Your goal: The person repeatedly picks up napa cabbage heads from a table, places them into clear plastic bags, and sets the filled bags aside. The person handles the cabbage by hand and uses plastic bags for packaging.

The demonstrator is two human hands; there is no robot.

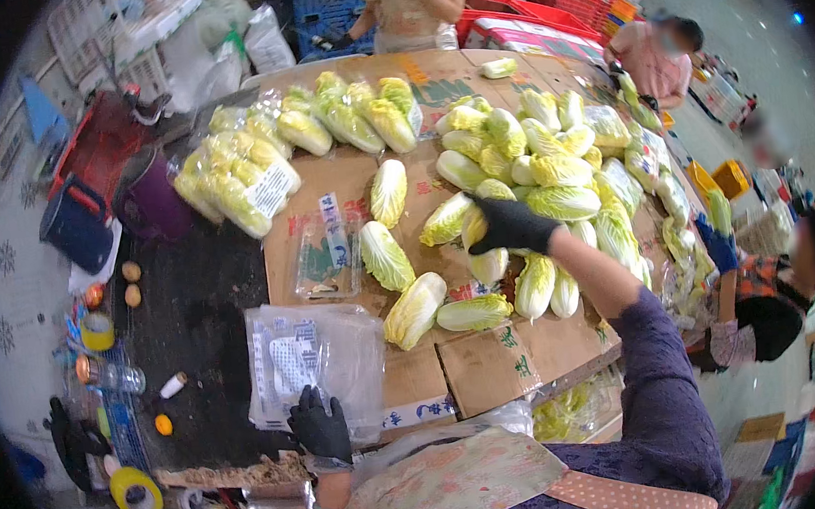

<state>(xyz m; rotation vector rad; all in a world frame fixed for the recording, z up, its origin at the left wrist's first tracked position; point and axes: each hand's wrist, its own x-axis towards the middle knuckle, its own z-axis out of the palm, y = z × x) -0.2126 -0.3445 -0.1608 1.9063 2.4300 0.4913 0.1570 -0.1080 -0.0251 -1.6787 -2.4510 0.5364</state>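
Observation:
My right hand point(517, 223), in a black glove, reaches into a heap of small napa cabbages point(560, 170). Its fingers and thumb are closed around one napa cabbage point(474, 228) at the heap's near left side. My left hand point(319, 423), also gloved in black, lies with fingers apart on a stack of clear printed plastic bags point(351, 354). Between the bags and the heap are several loose cabbages, among them a pale green one point(385, 256) and a yellowish one point(416, 310). Cardboard point(411, 378) covers the table under them.
Bagged cabbages point(248, 174) line the far left of the table. A purple bucket point(152, 197), tape rolls point(136, 494) and a glass jar point(124, 379) stand at the left. Co-workers stand across the table point(415, 6) and at the right point(760, 296), one handling cabbage.

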